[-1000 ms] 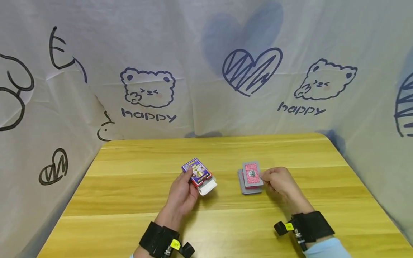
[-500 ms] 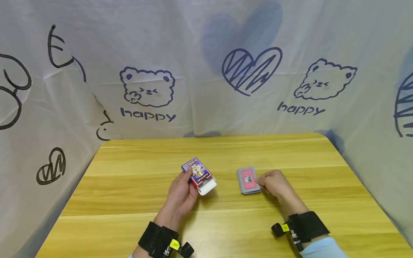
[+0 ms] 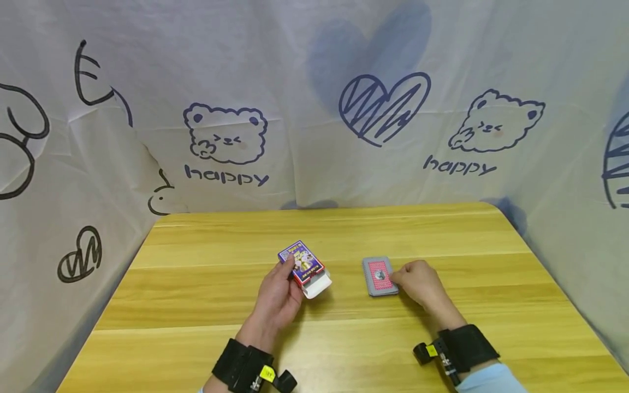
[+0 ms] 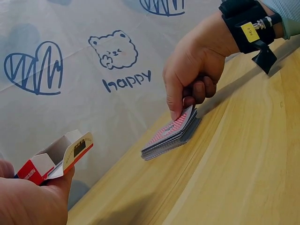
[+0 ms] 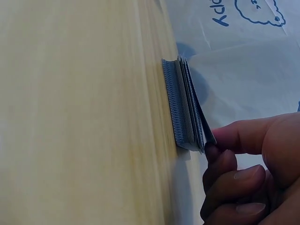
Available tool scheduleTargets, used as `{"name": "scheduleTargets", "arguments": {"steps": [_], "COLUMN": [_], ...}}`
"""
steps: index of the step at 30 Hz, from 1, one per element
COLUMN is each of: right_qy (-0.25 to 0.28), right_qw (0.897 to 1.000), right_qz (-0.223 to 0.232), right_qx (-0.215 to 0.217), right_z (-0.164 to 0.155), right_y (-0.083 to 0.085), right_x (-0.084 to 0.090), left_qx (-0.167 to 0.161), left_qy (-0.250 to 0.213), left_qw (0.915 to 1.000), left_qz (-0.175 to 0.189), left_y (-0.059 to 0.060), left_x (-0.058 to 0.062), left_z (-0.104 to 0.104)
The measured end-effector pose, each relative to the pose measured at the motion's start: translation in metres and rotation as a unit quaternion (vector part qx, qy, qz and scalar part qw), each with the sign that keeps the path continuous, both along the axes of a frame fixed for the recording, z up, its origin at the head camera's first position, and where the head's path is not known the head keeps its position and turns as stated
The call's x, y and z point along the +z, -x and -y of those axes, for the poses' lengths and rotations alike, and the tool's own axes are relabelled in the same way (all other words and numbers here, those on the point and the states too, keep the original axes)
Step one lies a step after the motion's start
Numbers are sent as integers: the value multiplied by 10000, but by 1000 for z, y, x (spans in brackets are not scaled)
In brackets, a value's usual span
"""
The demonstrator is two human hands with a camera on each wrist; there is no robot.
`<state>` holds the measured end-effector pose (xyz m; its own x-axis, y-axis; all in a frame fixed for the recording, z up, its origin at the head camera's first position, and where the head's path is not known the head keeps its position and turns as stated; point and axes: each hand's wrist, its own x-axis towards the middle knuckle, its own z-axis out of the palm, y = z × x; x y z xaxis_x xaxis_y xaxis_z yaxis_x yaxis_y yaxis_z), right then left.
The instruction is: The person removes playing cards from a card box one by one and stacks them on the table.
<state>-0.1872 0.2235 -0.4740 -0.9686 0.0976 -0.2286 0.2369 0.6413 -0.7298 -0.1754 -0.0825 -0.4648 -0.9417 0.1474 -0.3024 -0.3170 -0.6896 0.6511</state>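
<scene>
The left hand (image 3: 277, 295) holds the card box (image 3: 303, 267) a little above the bench (image 3: 196, 305), its fingers (image 3: 286, 271) curled round the box's side. The box is tilted and its flap end is open, pointing toward the person; in the left wrist view the box (image 4: 56, 159) shows the white inside of the flap. The box and this hand are at the same place as one second ago.

The deck (image 3: 380, 276) lies flat on the bench, to the right of the box and well apart from it. One second ago the top card was lifted and shifted from the pile; half a second ago it was down; now the pile is square and only the red back with the grey border is seen.

The right hand (image 3: 417, 284) is just beside the deck on its right. Its thumb and forefinger pinch the near right corner of the deck (image 5: 185, 105), with the other fingers (image 5: 229, 180) curled under. In the left wrist view the fingertip (image 4: 176, 112) rests on the top card and that corner is raised slightly.

Behind the bench hangs a white cloth (image 3: 314, 109) with bears and hearts.
</scene>
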Motion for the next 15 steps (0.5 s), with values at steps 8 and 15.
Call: {"name": "scheduleTargets", "arguments": {"steps": [8, 15], "right_qy": [-400, -511], "right_qw": [9991, 9986], "right_qz": [-82, -95], "right_qx": [79, 63], "right_z": [1, 3], "right_y": [0, -1], "right_x": [-1, -1], "left_qx": [-65, -78], "left_qy": [-5, 8], "left_qw": [10000, 10000], "left_qz": [-30, -49], "left_y": [-1, -2], "left_x": [-1, 0], "left_z": [1, 1]}}
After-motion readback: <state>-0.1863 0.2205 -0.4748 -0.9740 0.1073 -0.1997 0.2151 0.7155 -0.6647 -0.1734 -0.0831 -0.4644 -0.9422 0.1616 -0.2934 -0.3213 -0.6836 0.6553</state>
